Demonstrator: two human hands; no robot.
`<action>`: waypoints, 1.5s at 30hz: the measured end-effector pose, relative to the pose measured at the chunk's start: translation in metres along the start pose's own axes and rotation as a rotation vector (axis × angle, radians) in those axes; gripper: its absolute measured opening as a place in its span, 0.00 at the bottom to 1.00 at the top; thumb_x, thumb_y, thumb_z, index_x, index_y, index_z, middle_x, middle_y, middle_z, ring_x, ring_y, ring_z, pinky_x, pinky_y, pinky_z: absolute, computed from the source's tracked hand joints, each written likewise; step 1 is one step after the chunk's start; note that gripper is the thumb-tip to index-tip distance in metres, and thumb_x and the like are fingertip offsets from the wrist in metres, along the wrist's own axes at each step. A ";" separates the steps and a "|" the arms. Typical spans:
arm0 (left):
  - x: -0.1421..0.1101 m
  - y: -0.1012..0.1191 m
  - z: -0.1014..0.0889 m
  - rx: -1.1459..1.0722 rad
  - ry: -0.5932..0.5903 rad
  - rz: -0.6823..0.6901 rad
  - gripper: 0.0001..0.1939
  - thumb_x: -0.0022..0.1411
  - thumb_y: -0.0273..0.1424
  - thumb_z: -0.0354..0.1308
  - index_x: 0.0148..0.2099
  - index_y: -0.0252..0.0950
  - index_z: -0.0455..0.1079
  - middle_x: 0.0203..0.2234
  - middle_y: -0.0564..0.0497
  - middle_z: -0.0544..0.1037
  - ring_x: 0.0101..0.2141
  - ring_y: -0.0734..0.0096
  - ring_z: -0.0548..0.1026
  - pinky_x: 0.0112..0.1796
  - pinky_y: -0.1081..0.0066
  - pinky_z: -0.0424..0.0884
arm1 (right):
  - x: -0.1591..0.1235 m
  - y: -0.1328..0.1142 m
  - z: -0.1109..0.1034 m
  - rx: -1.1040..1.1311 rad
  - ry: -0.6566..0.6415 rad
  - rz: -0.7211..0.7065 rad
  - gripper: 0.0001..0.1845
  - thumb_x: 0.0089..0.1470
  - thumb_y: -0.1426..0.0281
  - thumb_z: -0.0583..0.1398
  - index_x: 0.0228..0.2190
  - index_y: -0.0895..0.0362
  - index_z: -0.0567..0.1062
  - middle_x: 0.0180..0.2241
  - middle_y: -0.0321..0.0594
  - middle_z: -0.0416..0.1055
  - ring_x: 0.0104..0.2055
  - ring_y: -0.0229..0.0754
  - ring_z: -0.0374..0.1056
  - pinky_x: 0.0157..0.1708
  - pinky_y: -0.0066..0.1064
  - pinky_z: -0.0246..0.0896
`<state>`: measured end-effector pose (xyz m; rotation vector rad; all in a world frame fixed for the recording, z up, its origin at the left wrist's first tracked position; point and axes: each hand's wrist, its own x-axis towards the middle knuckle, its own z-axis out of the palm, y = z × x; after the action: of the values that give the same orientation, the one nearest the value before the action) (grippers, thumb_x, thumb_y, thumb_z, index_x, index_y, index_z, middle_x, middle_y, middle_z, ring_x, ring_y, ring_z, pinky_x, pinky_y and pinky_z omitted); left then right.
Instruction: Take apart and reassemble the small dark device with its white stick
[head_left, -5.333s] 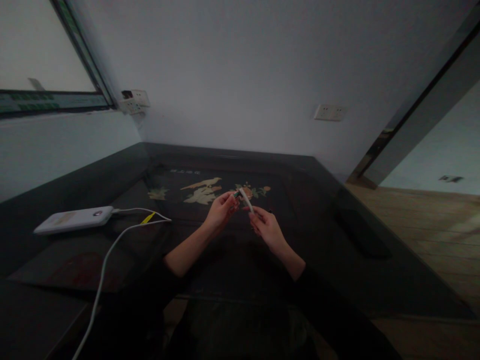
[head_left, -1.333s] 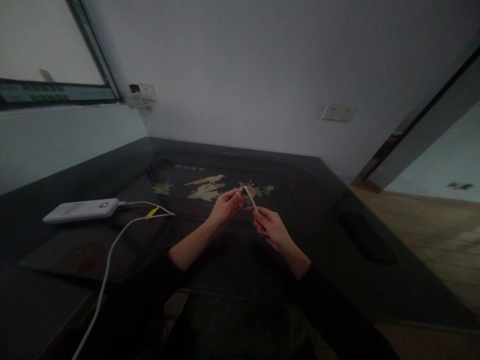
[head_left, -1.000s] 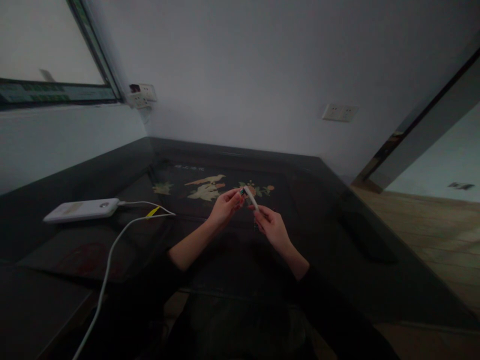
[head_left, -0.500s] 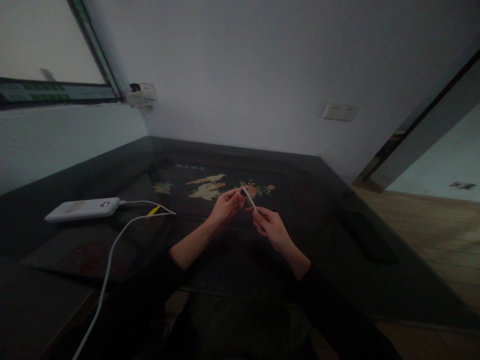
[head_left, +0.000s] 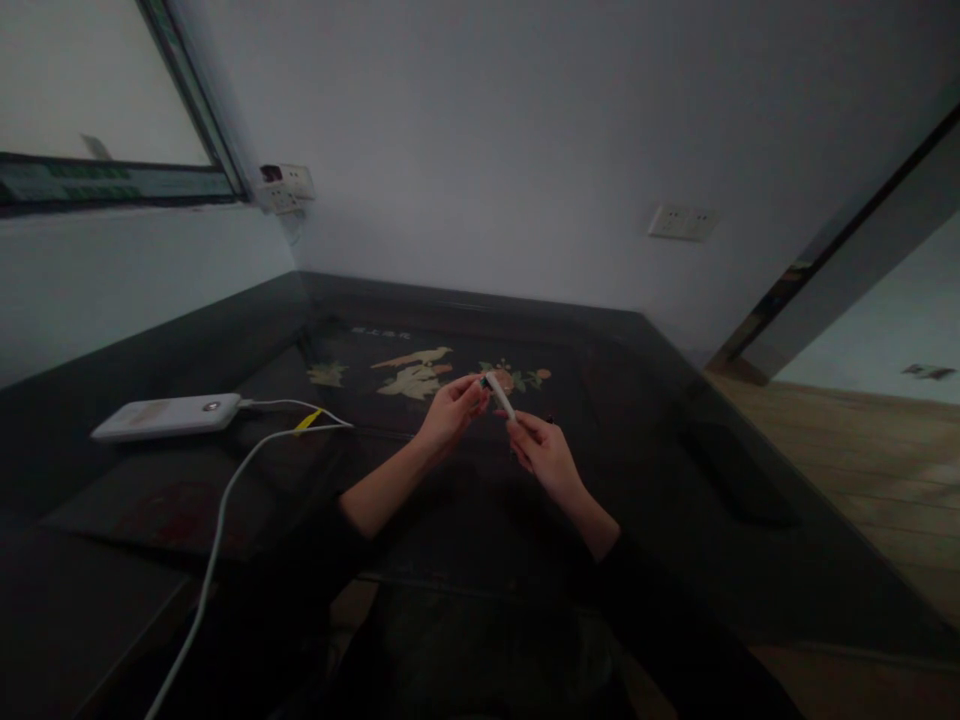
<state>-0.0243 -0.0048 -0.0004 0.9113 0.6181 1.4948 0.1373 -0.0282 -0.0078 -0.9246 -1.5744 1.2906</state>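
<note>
My right hand [head_left: 546,452] is closed round the lower end of a slim white stick [head_left: 501,395], which tilts up and to the left. Its exact kind is too dim to make out. My left hand [head_left: 454,408] is closed in a pinch near the stick's upper end. A small dark piece [head_left: 485,382] shows at those fingertips, touching or just beside the stick; I cannot tell which. Both hands are above the dark table, in front of its bird-and-flower picture [head_left: 416,380].
A white power bank [head_left: 169,416] lies on the table [head_left: 615,350] at the left, with a white cable [head_left: 219,530] bearing a yellow tag [head_left: 307,421]. A dark flat object [head_left: 739,475] lies at the right. Sockets [head_left: 683,222] are on the wall behind.
The white stick has turned slightly in my right hand and shows a broader side. My hands have otherwise barely shifted, and both stay closed.
</note>
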 end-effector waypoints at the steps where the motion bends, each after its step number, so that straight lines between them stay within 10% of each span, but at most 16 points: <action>1: 0.000 0.000 0.000 -0.005 0.000 0.005 0.25 0.39 0.42 0.72 0.38 0.31 0.77 0.23 0.54 0.72 0.24 0.83 0.66 0.28 0.79 0.63 | 0.000 0.000 0.001 0.012 -0.012 0.000 0.26 0.52 0.55 0.59 0.45 0.63 0.75 0.14 0.26 0.52 0.15 0.29 0.47 0.14 0.23 0.40; 9: 0.002 -0.001 0.000 -0.014 -0.040 0.032 0.24 0.43 0.42 0.71 0.38 0.30 0.76 0.21 0.55 0.70 0.22 0.82 0.65 0.26 0.78 0.62 | -0.003 -0.002 0.001 0.148 -0.146 0.064 0.27 0.51 0.53 0.59 0.45 0.60 0.74 0.16 0.26 0.53 0.15 0.28 0.45 0.14 0.23 0.37; 25: 0.000 -0.001 -0.001 0.025 -0.022 0.023 0.23 0.42 0.42 0.71 0.37 0.31 0.76 0.22 0.55 0.71 0.23 0.83 0.66 0.27 0.79 0.62 | 0.003 0.001 -0.006 -0.127 0.147 -0.036 0.22 0.52 0.53 0.59 0.37 0.59 0.78 0.16 0.30 0.54 0.18 0.32 0.48 0.17 0.26 0.40; 45: 0.000 -0.001 -0.002 0.012 -0.027 0.012 0.24 0.42 0.42 0.71 0.38 0.30 0.76 0.22 0.55 0.71 0.23 0.82 0.65 0.28 0.77 0.62 | 0.002 -0.001 -0.003 -0.174 0.116 -0.092 0.19 0.53 0.56 0.58 0.35 0.59 0.77 0.18 0.33 0.58 0.20 0.34 0.52 0.19 0.27 0.44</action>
<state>-0.0253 -0.0042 -0.0021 0.9443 0.6030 1.4882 0.1397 -0.0257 -0.0067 -1.0038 -1.6373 1.0302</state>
